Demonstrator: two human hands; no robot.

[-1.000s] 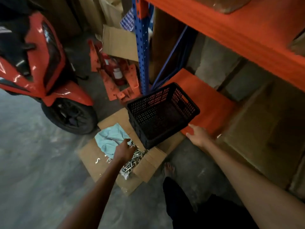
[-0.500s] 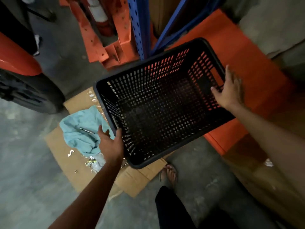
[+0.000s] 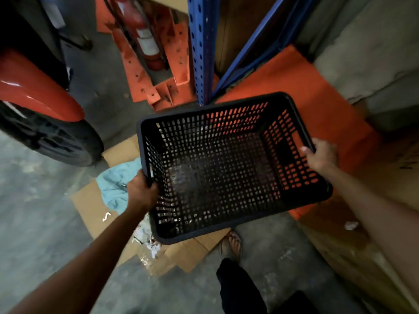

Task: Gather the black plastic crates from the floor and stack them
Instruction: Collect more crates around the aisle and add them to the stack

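Note:
One black plastic crate (image 3: 217, 175) with perforated walls fills the middle of the view, open side up and empty. It is held between both hands above the flattened cardboard and the edge of an orange board. My left hand (image 3: 141, 191) grips the rim on the crate's left short side. My right hand (image 3: 320, 155) holds the rim on the right short side, fingers hooked over the edge. No other crate is in view.
A red scooter's front wheel (image 3: 52, 137) stands at the left. A blue rack upright (image 3: 201, 48) and orange metal parts (image 3: 156, 87) are ahead. Flattened cardboard (image 3: 95, 200), a light blue cloth (image 3: 115, 184) and loose shiny hardware lie below. My sandalled foot (image 3: 231, 243) is near the crate.
Both hands went from reaching toward the crate to gripping its rims. The crate now sits closer under the camera and more level.

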